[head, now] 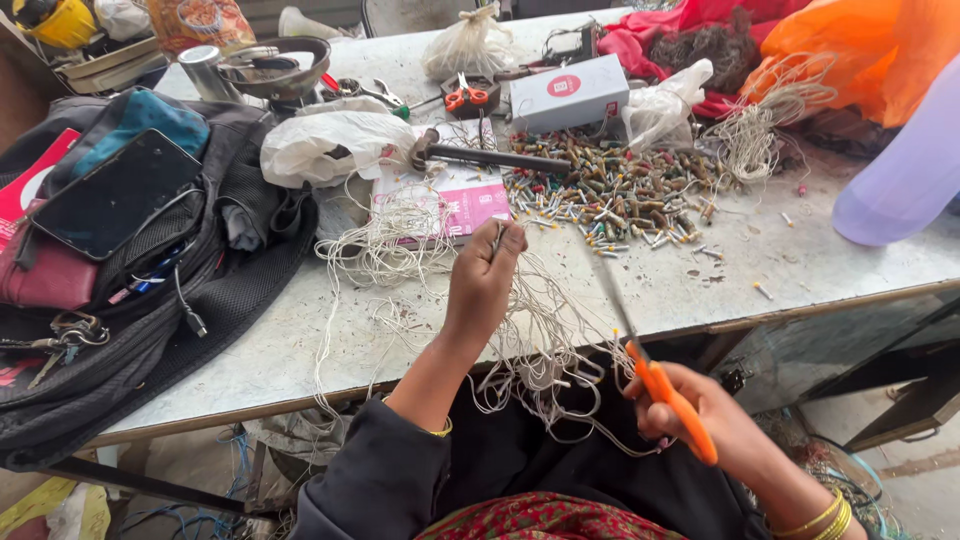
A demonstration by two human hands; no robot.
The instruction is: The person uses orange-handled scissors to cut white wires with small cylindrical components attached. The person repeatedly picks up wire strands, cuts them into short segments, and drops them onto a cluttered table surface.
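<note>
My left hand [484, 275] is raised over the table edge, pinching a bunch of thin white strings [400, 250] between thumb and fingers. The strings trail down in a tangle across the table and into my lap. My right hand [700, 410] grips orange-handled scissors [650, 370], their blades pointing up and left toward the strings near my left hand. A heap of small coloured cylindrical pieces [620, 195] lies on the table beyond my hands.
A black backpack [150, 300] with a phone [115, 195] on it fills the left side. A hammer [490, 157], pink booklet [450, 200], white box [568, 93], second orange scissors [467, 96], plastic bags and orange-red cloth [850, 50] crowd the far side of the grey table [820, 260].
</note>
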